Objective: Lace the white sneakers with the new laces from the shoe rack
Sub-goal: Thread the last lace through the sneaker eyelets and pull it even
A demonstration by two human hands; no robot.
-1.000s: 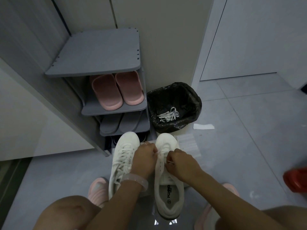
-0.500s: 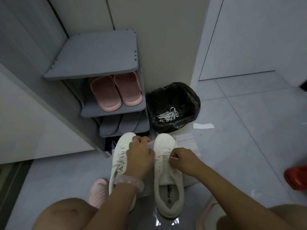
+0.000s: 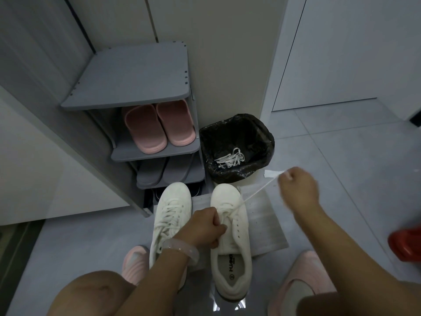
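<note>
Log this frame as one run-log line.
left hand: pinching lace at right sneaker | right hand: gripping taut lace | left sneaker: laced

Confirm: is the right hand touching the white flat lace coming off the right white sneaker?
Touching. In the head view the right hand is fisted around the end of the white flat lace, which runs taut from the fist down to the right white sneaker.

Both hands [image 3: 206, 226] [image 3: 296, 190] fisted, R raised
</note>
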